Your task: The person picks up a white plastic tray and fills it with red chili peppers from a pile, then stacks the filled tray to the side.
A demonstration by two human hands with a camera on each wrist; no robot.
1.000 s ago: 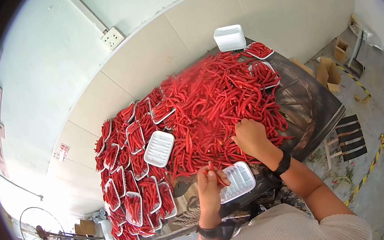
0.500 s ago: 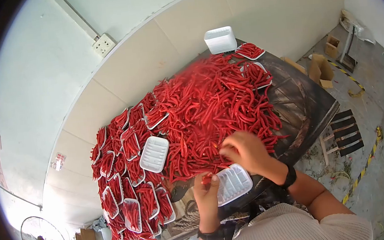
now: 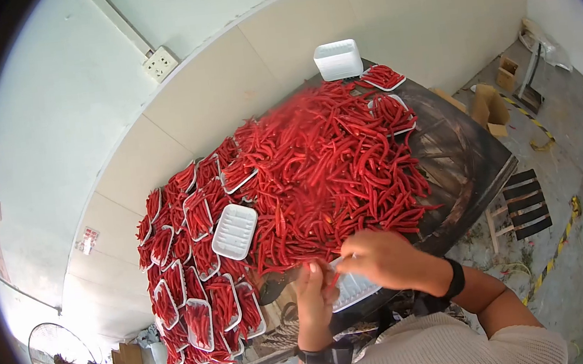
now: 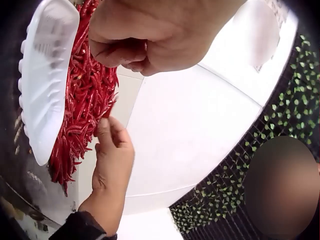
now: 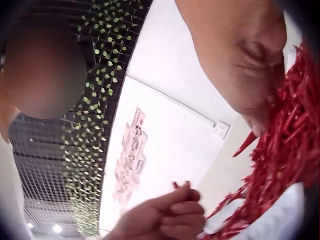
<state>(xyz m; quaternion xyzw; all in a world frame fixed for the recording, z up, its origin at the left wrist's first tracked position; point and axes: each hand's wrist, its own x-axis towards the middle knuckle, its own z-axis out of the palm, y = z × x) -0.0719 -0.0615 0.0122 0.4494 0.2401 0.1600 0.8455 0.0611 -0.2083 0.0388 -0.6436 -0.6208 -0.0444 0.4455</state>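
My left hand (image 3: 313,300) is curled around red chili peppers, with a bit of red at its fingertips in the head view. From the right, my right hand (image 3: 385,261) reaches close beside it. A single chili pepper (image 5: 245,144) sticks out from the right hand's pinched fingertips in the right wrist view. Beneath both hands lies a white ribbed tray (image 3: 351,291), partly covered by the right hand. Just beyond them spreads a large heap of red chili peppers (image 3: 331,156).
Left of the heap lies a bare white tray (image 3: 235,232). Several trays packed with chilies (image 3: 200,323) crowd the table's left end. A stack of white trays (image 3: 338,60) stands at the back, next to a filled tray (image 3: 383,78). Dark tabletop (image 3: 445,159) shows at right.
My right hand has come from the heap back toward my body, over the white tray and close to the left hand, with a chili pepper in its fingers. The left hand has barely moved.
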